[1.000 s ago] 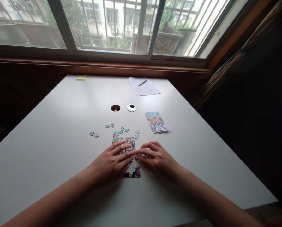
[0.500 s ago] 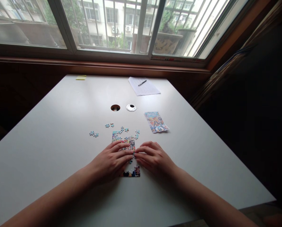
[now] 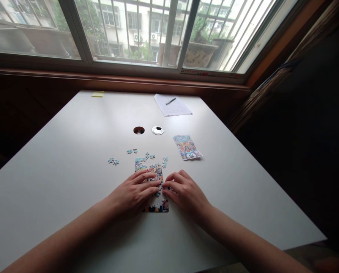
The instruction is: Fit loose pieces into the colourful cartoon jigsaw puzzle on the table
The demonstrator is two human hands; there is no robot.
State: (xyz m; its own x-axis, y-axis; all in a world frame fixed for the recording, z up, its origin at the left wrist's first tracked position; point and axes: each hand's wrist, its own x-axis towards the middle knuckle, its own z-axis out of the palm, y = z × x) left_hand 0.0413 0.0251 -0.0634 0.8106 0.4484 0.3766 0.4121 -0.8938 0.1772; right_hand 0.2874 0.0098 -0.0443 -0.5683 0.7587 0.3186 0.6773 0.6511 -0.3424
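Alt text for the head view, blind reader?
Left hand and right hand rest on a partly assembled jigsaw puzzle on a white table, the two almost touching. Loose pieces lie beyond it, a picture card to its right, paper and pen near the window.

Smooth matt white table, glossy printed cardboard puzzle, paper sheet, wooden sill

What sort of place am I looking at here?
Looks like a room in a home, maybe a study: a white desk under a barred window facing apartment blocks, with a jigsaw, paper and pen on it.
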